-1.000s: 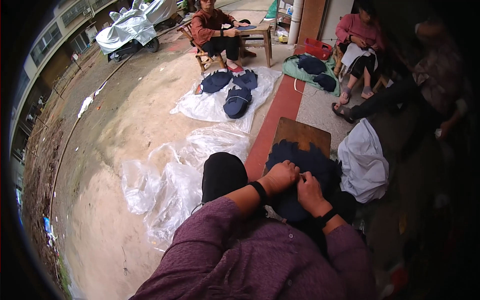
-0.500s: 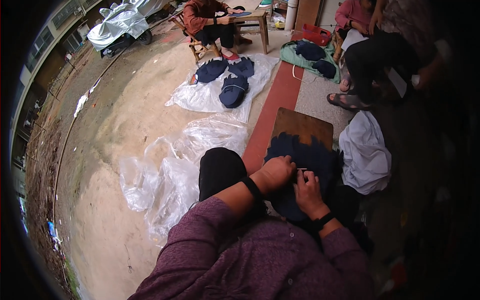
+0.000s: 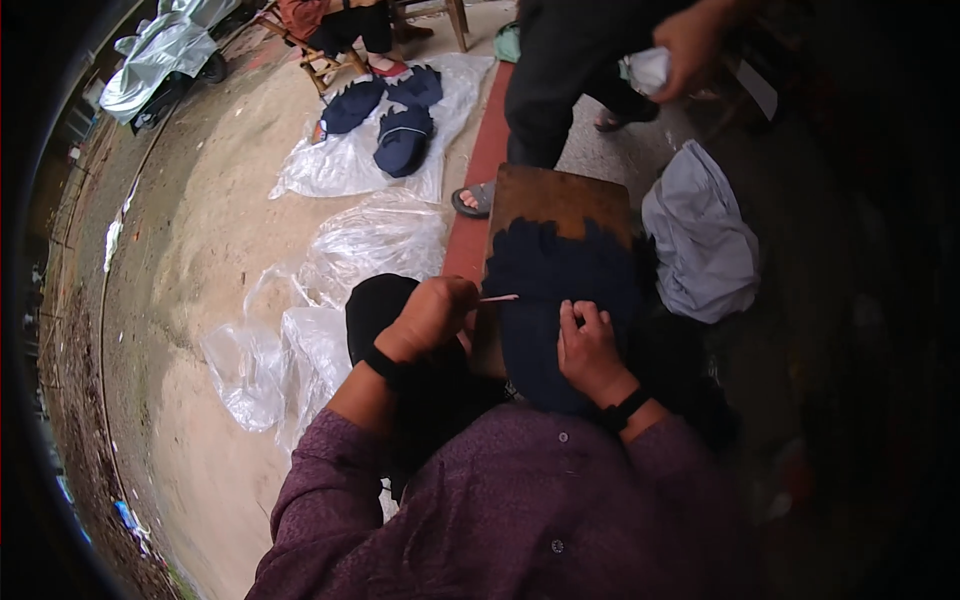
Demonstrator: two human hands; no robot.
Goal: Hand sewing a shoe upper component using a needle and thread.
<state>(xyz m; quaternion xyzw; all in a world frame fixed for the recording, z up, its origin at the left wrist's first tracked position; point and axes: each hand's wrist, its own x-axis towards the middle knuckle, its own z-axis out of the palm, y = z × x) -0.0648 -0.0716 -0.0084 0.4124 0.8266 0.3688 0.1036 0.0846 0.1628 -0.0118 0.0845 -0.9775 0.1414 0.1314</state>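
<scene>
A dark navy pile of cloth pieces with jagged, finger-like far edges (image 3: 545,265), like stacked gloves, lies on a brown wooden board (image 3: 565,195) in front of me. My left hand (image 3: 437,315) is closed at the pile's left side. From it a thin pale strip or stick (image 3: 500,298) points right over the cloth. My right hand (image 3: 590,350) rests on the pile's right part with curled fingers. Whatever those fingers hold, if anything, is hidden.
More navy bundles (image 3: 403,140) lie on clear plastic sheeting (image 3: 300,175) ahead. Crumpled plastic (image 3: 245,365) spreads at left, a pale grey cloth sack (image 3: 700,235) at right. Someone in dark trousers (image 3: 545,75) stands just beyond the board, holding something white (image 3: 648,70). Another person (image 3: 345,30) sits farther off.
My hands have moved apart; my left has drawn leftward with the pale strip or stick. The person in dark trousers has stepped nearer to the board. My view has shifted.
</scene>
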